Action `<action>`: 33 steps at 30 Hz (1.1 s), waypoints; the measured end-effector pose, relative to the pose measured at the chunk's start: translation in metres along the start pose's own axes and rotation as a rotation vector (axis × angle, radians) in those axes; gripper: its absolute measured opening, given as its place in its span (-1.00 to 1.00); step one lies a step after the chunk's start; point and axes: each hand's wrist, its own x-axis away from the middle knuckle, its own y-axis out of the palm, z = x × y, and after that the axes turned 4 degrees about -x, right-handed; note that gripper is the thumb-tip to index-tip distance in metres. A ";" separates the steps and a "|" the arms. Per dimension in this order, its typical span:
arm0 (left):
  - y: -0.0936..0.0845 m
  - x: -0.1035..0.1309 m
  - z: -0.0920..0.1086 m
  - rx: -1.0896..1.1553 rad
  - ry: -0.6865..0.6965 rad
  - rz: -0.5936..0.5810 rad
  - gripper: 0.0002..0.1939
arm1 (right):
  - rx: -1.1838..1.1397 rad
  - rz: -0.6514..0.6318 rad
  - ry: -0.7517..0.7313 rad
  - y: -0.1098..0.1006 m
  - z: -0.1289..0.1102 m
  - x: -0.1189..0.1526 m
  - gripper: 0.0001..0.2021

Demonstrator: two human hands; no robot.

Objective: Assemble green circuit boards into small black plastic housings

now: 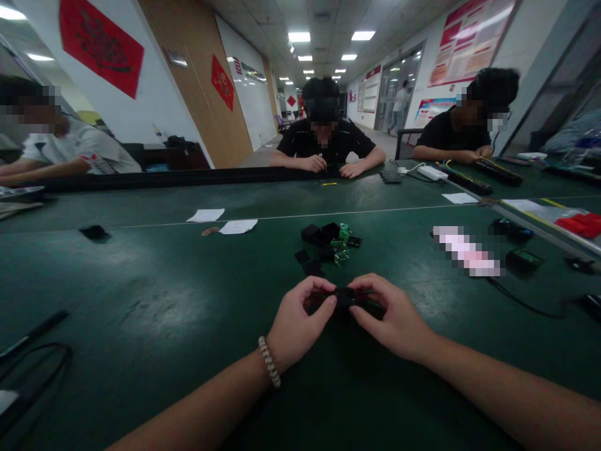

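Observation:
A small black part (346, 297) is held between both hands, above the green table (154, 282). My left hand (300, 319), with a beaded bracelet at the wrist, pinches its left side between thumb and fingers. On the other side, my right hand (392, 316) grips it with thumb and fingertips. Just beyond the hands lies a pile of black plastic housings (322, 234) and green circuit boards (342, 244). Flat black pieces (308, 262) lie at the pile's near left edge.
White papers (238, 227) lie left of the pile. A blurred pinkish device (467, 252) with a cable and a green-faced box (524, 259) are at right. Black cables (42, 351) lie at left. Three people sit around the table, one (323, 138) directly opposite.

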 end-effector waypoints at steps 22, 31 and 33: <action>-0.001 0.000 0.005 -0.097 0.049 0.035 -0.91 | 0.017 -0.019 -0.056 0.000 0.001 0.000 -0.78; 0.000 -0.001 0.004 -0.145 0.089 0.024 -0.89 | 0.074 -0.010 -0.092 0.000 -0.003 -0.001 -0.81; 0.000 0.000 0.005 -0.151 0.097 0.028 -0.89 | 0.085 -0.006 -0.106 0.001 -0.004 -0.001 -0.81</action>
